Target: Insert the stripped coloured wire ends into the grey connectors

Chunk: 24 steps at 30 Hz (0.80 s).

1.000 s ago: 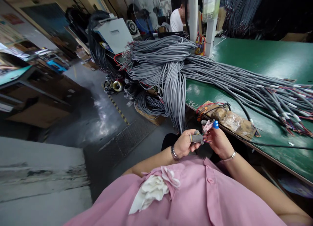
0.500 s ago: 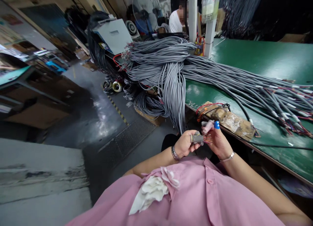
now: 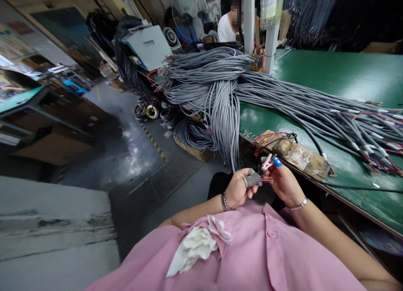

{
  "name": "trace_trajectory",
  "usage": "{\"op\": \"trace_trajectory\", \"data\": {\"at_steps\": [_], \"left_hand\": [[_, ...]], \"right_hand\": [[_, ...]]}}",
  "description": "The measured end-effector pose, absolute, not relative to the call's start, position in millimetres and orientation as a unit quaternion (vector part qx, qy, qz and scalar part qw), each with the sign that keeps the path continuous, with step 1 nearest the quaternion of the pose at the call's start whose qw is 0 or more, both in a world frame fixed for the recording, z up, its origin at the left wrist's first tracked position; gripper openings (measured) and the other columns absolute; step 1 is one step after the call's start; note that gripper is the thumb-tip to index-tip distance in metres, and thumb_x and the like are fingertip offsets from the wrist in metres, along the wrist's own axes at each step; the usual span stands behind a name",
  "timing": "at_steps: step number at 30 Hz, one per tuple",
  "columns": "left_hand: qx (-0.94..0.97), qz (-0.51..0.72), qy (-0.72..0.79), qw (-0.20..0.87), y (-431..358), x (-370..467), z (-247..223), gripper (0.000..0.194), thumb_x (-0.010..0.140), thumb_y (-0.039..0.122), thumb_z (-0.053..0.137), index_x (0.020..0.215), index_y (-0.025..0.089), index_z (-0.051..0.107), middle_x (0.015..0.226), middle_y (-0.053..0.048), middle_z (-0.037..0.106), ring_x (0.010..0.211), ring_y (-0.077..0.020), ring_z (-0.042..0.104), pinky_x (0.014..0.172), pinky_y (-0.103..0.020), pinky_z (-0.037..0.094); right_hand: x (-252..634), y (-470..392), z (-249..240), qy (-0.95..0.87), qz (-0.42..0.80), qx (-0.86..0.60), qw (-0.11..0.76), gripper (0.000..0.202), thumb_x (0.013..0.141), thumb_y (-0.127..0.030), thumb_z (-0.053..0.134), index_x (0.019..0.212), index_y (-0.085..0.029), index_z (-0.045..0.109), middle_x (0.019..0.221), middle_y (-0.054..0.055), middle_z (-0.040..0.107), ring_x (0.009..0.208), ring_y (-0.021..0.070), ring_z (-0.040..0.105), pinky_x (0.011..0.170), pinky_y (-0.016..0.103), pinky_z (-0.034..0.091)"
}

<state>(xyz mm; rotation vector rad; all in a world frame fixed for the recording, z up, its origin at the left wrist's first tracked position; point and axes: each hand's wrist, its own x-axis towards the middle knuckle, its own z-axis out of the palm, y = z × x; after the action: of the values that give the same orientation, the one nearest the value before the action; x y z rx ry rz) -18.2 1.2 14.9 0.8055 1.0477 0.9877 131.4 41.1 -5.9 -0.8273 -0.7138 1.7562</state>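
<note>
My left hand (image 3: 236,189) is closed, with grey covers on its thumb and a finger. Pinched in it is a bunch of thin coloured wires (image 3: 266,179), whose bare-looking ends fan out toward my other palm. My right hand (image 3: 286,185) wears a blue finger cot (image 3: 277,161) on the thumb. Its fingers are bent together near a small pink piece (image 3: 267,161), which could be a clip or a finger wrap. A green strand runs up between the hands. What the right fingertips grip is too small to make out.
A large bundle of grey cables (image 3: 217,85) lies across the green table (image 3: 321,68) and hangs over its edge. A taped block (image 3: 297,154) with cords sits at the near edge. A co-worker (image 3: 227,27) is behind a white post (image 3: 248,22).
My right hand has turned slightly and shifted a little to the right and down. The pink piece, blurred before, is now sharper. My left hand has stayed nearly in place with the wires.
</note>
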Motion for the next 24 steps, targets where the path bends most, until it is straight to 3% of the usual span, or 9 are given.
{"op": "trace_trajectory", "data": {"at_steps": [7,15,24], "left_hand": [[0.362,0.443,0.452,0.684,4,-14,7,0.024,0.073,0.036,0.064,0.067,0.014,0.056,0.047,0.003,0.052,0.030,-0.0040,0.036,0.031,-0.019,0.018],[0.354,0.437,0.457,0.689,7,-12,5,0.024,0.072,0.036,0.064,0.066,0.015,0.054,0.048,0.003,0.053,0.030,-0.0039,0.036,0.031,-0.019,0.016],[0.357,0.423,0.462,0.693,-2,-18,4,0.027,0.071,0.038,0.066,0.066,0.015,0.054,0.048,0.003,0.054,0.030,-0.0044,0.037,0.031,-0.019,0.017]], "right_hand": [[129,46,-17,-0.313,0.721,-0.354,0.507,0.051,0.074,-0.070,0.054,0.081,-0.021,0.069,0.077,0.005,0.064,0.062,0.0149,0.052,0.057,0.029,0.043],[123,51,-12,-0.261,0.725,-0.358,0.528,0.047,0.070,-0.065,0.065,0.087,-0.021,0.069,0.078,0.005,0.066,0.061,0.0159,0.054,0.055,0.028,0.044],[126,46,-8,-0.256,0.760,-0.313,0.510,0.045,0.076,-0.068,0.054,0.076,-0.024,0.063,0.074,0.001,0.062,0.054,0.0126,0.049,0.053,0.027,0.041]]}}
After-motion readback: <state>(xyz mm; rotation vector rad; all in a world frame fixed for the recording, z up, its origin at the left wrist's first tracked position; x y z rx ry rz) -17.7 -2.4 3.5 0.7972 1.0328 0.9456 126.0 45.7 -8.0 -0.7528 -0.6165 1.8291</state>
